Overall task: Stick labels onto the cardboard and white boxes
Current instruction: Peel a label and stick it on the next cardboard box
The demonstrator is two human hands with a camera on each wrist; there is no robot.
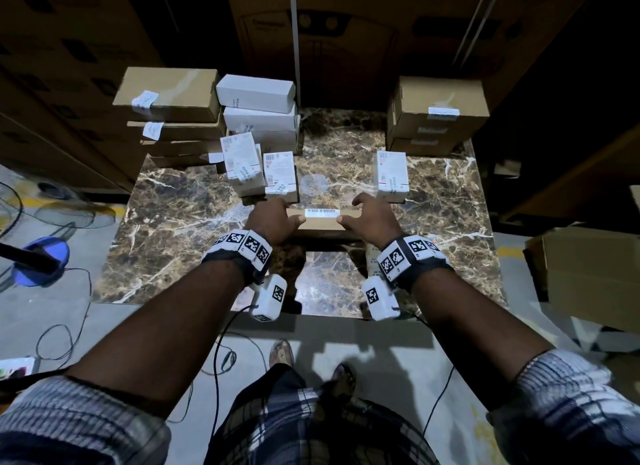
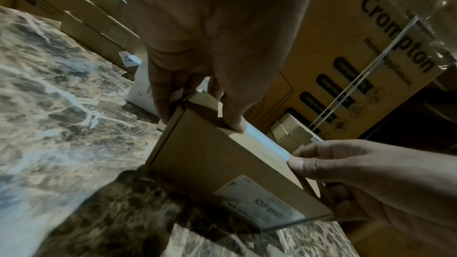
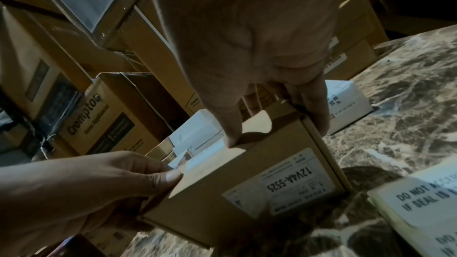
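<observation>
Both hands gripped one cardboard box [image 1: 320, 224] standing near the middle of the marble table [image 1: 173, 229]. Left hand [image 1: 273, 218] fingers [image 2: 160, 93] curled round its left end, thumb on the top edge; right hand [image 1: 369, 215] curled round the right end likewise. White seal label [image 1: 321, 212] lay along the box's top edge between the thumbs. A printed label [image 3: 284, 181] sat on its near face. Behind the box: two cardboard stacks and several white boxes, count unclear.
</observation>
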